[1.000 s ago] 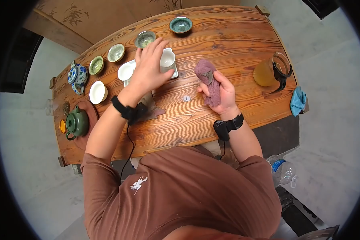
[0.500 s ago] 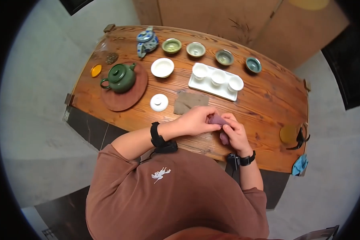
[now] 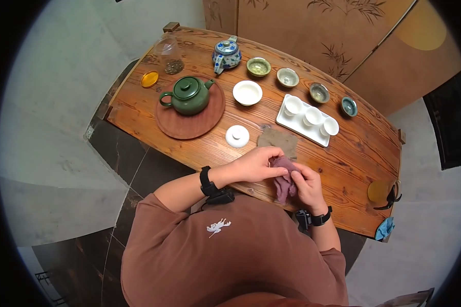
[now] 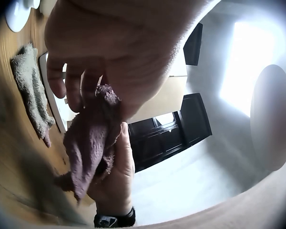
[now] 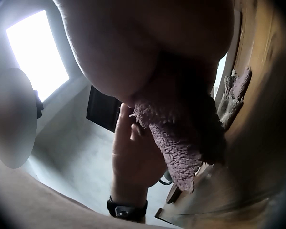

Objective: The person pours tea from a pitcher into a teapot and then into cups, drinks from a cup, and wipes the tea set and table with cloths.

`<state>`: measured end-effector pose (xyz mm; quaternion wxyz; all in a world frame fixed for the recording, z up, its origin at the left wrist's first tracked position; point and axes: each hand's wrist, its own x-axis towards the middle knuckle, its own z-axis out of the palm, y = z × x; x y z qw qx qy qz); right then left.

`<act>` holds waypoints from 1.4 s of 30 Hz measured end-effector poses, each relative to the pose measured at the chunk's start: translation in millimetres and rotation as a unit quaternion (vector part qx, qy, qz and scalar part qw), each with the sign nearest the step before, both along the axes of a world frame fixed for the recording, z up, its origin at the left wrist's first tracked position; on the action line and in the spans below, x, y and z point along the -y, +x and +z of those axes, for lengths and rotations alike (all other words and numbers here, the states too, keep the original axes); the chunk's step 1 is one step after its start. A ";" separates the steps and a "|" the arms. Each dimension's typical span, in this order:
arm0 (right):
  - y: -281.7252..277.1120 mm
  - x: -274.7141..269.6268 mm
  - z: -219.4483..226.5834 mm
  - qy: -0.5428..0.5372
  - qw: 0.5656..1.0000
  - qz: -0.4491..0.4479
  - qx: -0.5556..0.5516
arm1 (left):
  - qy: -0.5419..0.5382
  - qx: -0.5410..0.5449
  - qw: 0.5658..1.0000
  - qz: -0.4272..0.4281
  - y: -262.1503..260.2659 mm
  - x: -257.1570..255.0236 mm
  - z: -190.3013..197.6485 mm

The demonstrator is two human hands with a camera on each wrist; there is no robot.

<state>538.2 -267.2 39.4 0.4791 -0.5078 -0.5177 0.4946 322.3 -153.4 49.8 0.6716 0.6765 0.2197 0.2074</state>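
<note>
Low over the table's near edge, my left hand [image 3: 256, 162] and right hand [image 3: 308, 185] both grip a crumpled purple cloth [image 3: 284, 187]. Thumbs and fingers pinch its upper part, and loose folds hang down between the hands. The left wrist view shows the same purple cloth [image 4: 93, 143] dangling below the left palm. From the right wrist, its textured end [image 5: 176, 155] hangs under the shadowed right hand. Just beyond the hands a brown-grey cloth [image 3: 279, 140] lies flat on the wood. To its left sits a white lid [image 3: 237, 136] with a round knob.
A white tray [image 3: 292, 124] bears three white cups. Beyond it stand several small glazed bowls [image 3: 287, 78] and a blue-and-white teapot [image 3: 226, 53]. On the left, a green teapot [image 3: 190, 97] rests on a round wooden board [image 3: 176, 128]. A glass pitcher [image 3: 378, 192] stands far right.
My left hand has come back from the white cups and tray to grip the purple cloth alongside my right hand. The cloth has loosened and hangs lower. The head view has turned left.
</note>
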 end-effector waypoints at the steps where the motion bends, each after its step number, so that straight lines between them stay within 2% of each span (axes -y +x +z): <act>1: 0.5 -1.0 -2.4 -0.042 0.998 -0.007 -0.053 | 0.025 -0.018 1.000 0.000 -5.6 -1.4 4.4; 3: 5.8 -5.3 -3.8 -0.070 0.985 0.001 -0.160 | 0.078 -0.055 0.995 -0.002 -16.1 -6.9 18.9; 5: 8.3 -11.0 0.2 -0.083 0.952 -0.004 -0.294 | 0.054 -0.037 0.998 0.020 -23.2 -15.9 10.5; 6: 13.1 -14.8 -5.3 -0.051 0.952 -0.015 -0.301 | 0.042 -0.028 0.998 0.031 -26.7 -20.4 7.9; 9: 30.1 -19.0 -15.7 -0.010 0.916 -0.104 -0.387 | 0.084 -0.035 0.993 0.081 -40.7 -34.4 17.0; 10: 41.4 -16.9 -30.4 -0.031 0.887 -0.117 -0.445 | 0.108 -0.022 0.989 0.095 -43.5 -40.8 14.5; 13: 62.9 -13.9 -48.3 -0.059 0.867 -0.131 -0.477 | 0.104 -0.022 0.986 0.127 -51.4 -55.1 29.7; 14: 69.7 -12.5 -54.9 -0.064 0.849 -0.120 -0.511 | 0.146 -0.023 0.979 0.138 -53.6 -63.3 33.6; 17: 72.8 -12.8 -59.7 -0.050 0.851 -0.083 -0.517 | 0.143 -0.081 0.969 0.187 -59.7 -94.3 56.6; 19: 62.1 -15.0 -51.6 -0.035 0.856 -0.111 -0.504 | 0.136 -0.042 0.962 0.235 -59.0 -126.6 60.4; 21: 58.0 -16.4 -47.7 -0.029 0.857 -0.119 -0.500 | 0.266 -0.089 0.923 0.262 -57.5 -167.4 77.3; 23: 60.1 -15.9 -47.8 -0.022 0.852 -0.105 -0.513 | 0.306 -0.173 0.890 0.290 -55.9 -214.3 85.4; 25: 62.9 -13.9 -48.3 -0.016 0.847 -0.107 -0.521 | 0.374 -0.257 0.837 0.307 -56.5 -261.6 81.3; 28: 62.8 -13.2 -46.0 -0.005 0.843 -0.137 -0.520 | 0.398 -0.381 0.770 0.323 -53.4 -310.5 68.8; 32: 63.8 -11.4 -42.4 0.010 0.840 -0.136 -0.525 | 0.414 -0.487 0.701 0.316 -40.5 -333.9 53.9; 35: 62.2 -13.2 -37.5 0.006 0.840 -0.163 -0.517 | 0.405 -0.524 0.682 0.310 -36.0 -341.5 51.7; 38: 59.2 -14.0 -33.7 0.000 0.834 -0.174 -0.524 | 0.418 -0.514 0.686 0.302 -43.3 -349.4 42.8; 41: 64.9 -12.9 -39.9 0.008 0.836 -0.111 -0.538 | 0.439 -0.480 0.698 0.300 -50.1 -356.5 27.4; 42: 63.1 -13.7 -41.4 0.005 0.838 -0.127 -0.531 | 0.448 -0.465 0.701 0.303 -52.2 -359.1 23.3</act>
